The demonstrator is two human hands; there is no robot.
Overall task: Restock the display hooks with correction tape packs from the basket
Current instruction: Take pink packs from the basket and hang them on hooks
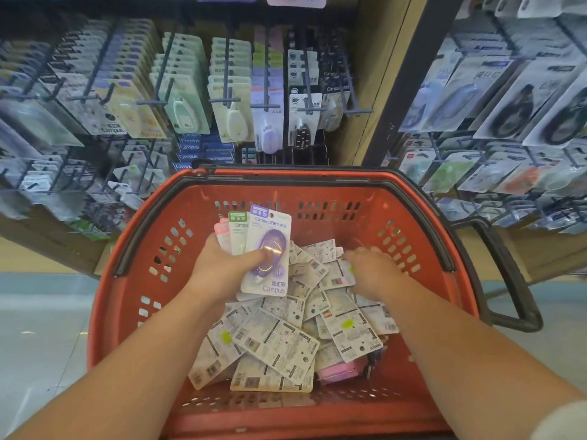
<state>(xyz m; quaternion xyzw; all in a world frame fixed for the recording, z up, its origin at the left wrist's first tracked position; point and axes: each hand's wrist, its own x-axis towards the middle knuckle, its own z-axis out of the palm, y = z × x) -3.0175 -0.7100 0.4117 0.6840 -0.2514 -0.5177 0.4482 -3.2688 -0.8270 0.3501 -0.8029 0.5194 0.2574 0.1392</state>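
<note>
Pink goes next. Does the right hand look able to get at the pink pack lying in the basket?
Probably yes: the right hand is over the white packs, and the pink pack lies partly exposed at their near edge, some overlapping it.

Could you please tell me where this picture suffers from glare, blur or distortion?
Head view: wide-angle distortion bows the basket rim and tilts the shelf post; glare streaks the blister of the purple pack in the left hand; the right hand over the loose packs is motion-blurred; display hooks at both side edges look soft.
</note>
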